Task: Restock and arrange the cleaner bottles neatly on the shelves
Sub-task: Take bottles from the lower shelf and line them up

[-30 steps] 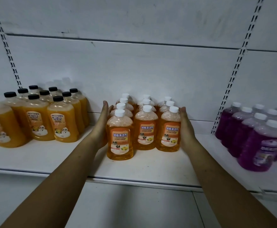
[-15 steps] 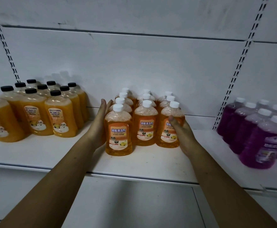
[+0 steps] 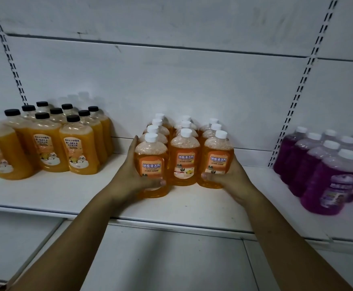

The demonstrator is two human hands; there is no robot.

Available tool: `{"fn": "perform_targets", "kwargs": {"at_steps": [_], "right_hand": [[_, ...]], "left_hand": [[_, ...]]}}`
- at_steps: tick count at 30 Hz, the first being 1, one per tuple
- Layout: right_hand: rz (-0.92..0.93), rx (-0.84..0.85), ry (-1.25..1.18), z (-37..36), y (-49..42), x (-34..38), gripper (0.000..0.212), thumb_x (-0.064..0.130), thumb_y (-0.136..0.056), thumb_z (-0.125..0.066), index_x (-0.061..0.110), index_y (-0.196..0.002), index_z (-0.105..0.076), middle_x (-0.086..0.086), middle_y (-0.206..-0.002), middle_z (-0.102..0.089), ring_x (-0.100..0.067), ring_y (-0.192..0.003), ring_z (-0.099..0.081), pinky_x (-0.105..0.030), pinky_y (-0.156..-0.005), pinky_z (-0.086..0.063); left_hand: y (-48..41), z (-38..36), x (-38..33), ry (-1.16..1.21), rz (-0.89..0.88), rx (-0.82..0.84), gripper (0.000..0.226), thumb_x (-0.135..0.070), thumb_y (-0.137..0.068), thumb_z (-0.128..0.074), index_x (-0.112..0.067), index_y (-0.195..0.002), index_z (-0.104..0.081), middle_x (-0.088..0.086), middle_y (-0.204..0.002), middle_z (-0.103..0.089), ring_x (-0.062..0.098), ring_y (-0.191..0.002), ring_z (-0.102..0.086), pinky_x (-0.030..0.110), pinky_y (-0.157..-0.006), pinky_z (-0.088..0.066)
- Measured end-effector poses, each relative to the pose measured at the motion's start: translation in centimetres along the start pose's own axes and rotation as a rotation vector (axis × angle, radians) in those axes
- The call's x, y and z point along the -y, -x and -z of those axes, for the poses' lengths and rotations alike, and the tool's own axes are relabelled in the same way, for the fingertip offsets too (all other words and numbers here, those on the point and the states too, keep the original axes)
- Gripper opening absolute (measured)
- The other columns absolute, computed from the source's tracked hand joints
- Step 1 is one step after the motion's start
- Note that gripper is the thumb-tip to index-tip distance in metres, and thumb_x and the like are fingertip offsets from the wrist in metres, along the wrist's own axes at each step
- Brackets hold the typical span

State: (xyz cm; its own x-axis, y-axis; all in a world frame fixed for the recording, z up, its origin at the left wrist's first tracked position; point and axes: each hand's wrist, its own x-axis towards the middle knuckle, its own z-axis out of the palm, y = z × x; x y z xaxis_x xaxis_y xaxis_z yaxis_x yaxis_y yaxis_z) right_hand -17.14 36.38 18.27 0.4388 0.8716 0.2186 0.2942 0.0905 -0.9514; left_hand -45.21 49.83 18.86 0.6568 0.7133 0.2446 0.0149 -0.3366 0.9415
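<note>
Three rows of orange cleaner bottles with white caps stand in the middle of the white shelf (image 3: 192, 206). My left hand (image 3: 129, 177) grips the front left bottle (image 3: 151, 162), thumb across its lower front and fingers along its left side. My right hand (image 3: 230, 177) grips the front right bottle (image 3: 218, 158), thumb across its base. The front middle bottle (image 3: 185, 158) stands untouched between them. The front left bottle sits slightly nearer the shelf edge than the other two.
Larger orange bottles with black caps (image 3: 79, 148) stand in a group on the left. Purple bottles with white caps (image 3: 330, 181) fill the right end. A white back panel with slotted uprights (image 3: 301, 85) rises behind. A lower shelf (image 3: 167, 259) lies below.
Both hands went from lying flat against the outer sides of the group to wrapping round the two front outer bottles, with thumbs now across the fronts.
</note>
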Motion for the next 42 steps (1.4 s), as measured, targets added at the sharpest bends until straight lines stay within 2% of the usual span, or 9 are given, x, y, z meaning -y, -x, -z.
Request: {"fn": "perform_targets", "kwargs": {"at_steps": [10, 16, 21, 28, 31, 33, 36, 39, 42], "right_hand": [[-0.003, -0.044, 0.085, -0.4, 0.0, -0.7, 0.099, 0.031, -0.07, -0.097, 0.037, -0.151, -0.039, 0.011, -0.139, -0.064, -0.016, -0.127, -0.063, -0.051, -0.108, -0.053], [-0.014, -0.046, 0.095, -0.5, 0.3, -0.3, 0.1, 0.031, -0.069, -0.096, 0.036, -0.151, -0.039, 0.014, -0.135, -0.065, -0.01, -0.123, -0.064, -0.036, -0.099, -0.055], [-0.026, -0.056, 0.075, -0.6, 0.6, 0.0, 0.094, 0.038, -0.066, -0.096, 0.032, -0.146, -0.047, 0.008, -0.132, -0.069, -0.014, -0.121, -0.066, -0.045, -0.106, -0.054], [-0.038, -0.089, 0.077, -1.1, 0.9, 0.7, 0.096, 0.046, -0.065, -0.091, 0.032, -0.148, -0.045, 0.01, -0.133, -0.065, -0.016, -0.124, -0.064, -0.04, -0.104, -0.054], [-0.02, -0.198, 0.06, -1.0, 1.3, 1.9, 0.105, 0.039, -0.073, -0.091, 0.034, -0.159, -0.031, 0.004, -0.153, -0.052, -0.022, -0.139, -0.053, -0.032, -0.095, -0.051], [0.03, -0.329, 0.063, -0.5, 2.1, 3.3, 0.106, 0.034, -0.081, -0.087, 0.034, -0.164, -0.02, 0.0, -0.169, -0.032, -0.025, -0.152, -0.037, -0.031, -0.098, -0.045], [0.223, -0.425, 0.268, 0.2, 3.7, 5.9, 0.103, 0.054, -0.081, -0.077, 0.034, -0.165, -0.02, 0.005, -0.173, -0.022, -0.02, -0.158, -0.021, -0.029, -0.11, -0.034], [0.363, -0.303, 0.54, -0.9, 5.2, 8.1, 0.099, 0.076, -0.08, -0.058, 0.036, -0.163, -0.023, 0.006, -0.174, -0.019, -0.02, -0.161, -0.013, -0.05, -0.124, -0.025], [0.439, -0.136, 0.667, -3.9, 6.4, 9.8, 0.096, 0.079, -0.081, -0.053, 0.038, -0.162, -0.021, 0.007, -0.173, -0.021, -0.02, -0.16, -0.015, -0.059, -0.125, -0.028]], "left_hand": [[-0.1, 1.0, 0.4, -0.047, 0.044, 0.048, 0.136, -0.053, -0.055, -0.098, -0.044, -0.163, -0.016, -0.015, -0.147, -0.057, 0.011, -0.13, -0.062, 0.026, -0.098, -0.058], [0.0, 0.5, 0.0, -0.057, 0.022, 0.015, 0.137, -0.056, -0.054, -0.098, -0.043, -0.163, -0.016, -0.016, -0.149, -0.056, 0.011, -0.131, -0.061, 0.025, -0.098, -0.058], [0.3, 0.1, 0.0, -0.018, 0.057, -0.021, 0.13, -0.07, -0.043, -0.097, -0.044, -0.153, -0.035, -0.014, -0.138, -0.065, 0.015, -0.125, -0.067, 0.039, -0.104, -0.058], [0.4, 0.0, -0.1, -0.007, 0.072, -0.019, 0.13, -0.077, -0.036, -0.094, -0.044, -0.149, -0.039, -0.015, -0.135, -0.067, 0.014, -0.122, -0.068, 0.035, -0.101, -0.059], [0.7, 0.0, -0.9, -0.016, 0.038, -0.07, 0.137, -0.076, -0.044, -0.093, -0.044, -0.16, -0.026, -0.014, -0.149, -0.056, 0.012, -0.127, -0.063, 0.022, -0.09, -0.059], [1.1, 0.2, -1.8, -0.09, 0.001, -0.154, 0.126, -0.065, -0.065, -0.089, -0.049, -0.163, -0.012, -0.011, -0.167, -0.035, 0.014, -0.143, -0.049, 0.025, -0.098, -0.053], [2.2, 1.7, -3.3, -0.377, -0.095, -0.27, 0.115, -0.065, -0.078, -0.079, -0.05, -0.164, -0.005, -0.014, -0.175, -0.011, 0.018, -0.159, -0.022, 0.045, -0.118, -0.035], [4.7, 3.2, -5.3, -0.619, -0.197, -0.314, 0.108, -0.083, -0.08, -0.064, -0.046, -0.165, -0.009, -0.015, -0.174, -0.016, 0.012, -0.158, -0.021, 0.046, -0.12, -0.033], [7.8, 3.9, -6.5, -0.861, -0.22, -0.353, 0.107, -0.09, -0.078, -0.049, -0.04, -0.166, -0.015, -0.012, -0.173, -0.024, 0.015, -0.158, -0.024, 0.049, -0.118, -0.04]]}}
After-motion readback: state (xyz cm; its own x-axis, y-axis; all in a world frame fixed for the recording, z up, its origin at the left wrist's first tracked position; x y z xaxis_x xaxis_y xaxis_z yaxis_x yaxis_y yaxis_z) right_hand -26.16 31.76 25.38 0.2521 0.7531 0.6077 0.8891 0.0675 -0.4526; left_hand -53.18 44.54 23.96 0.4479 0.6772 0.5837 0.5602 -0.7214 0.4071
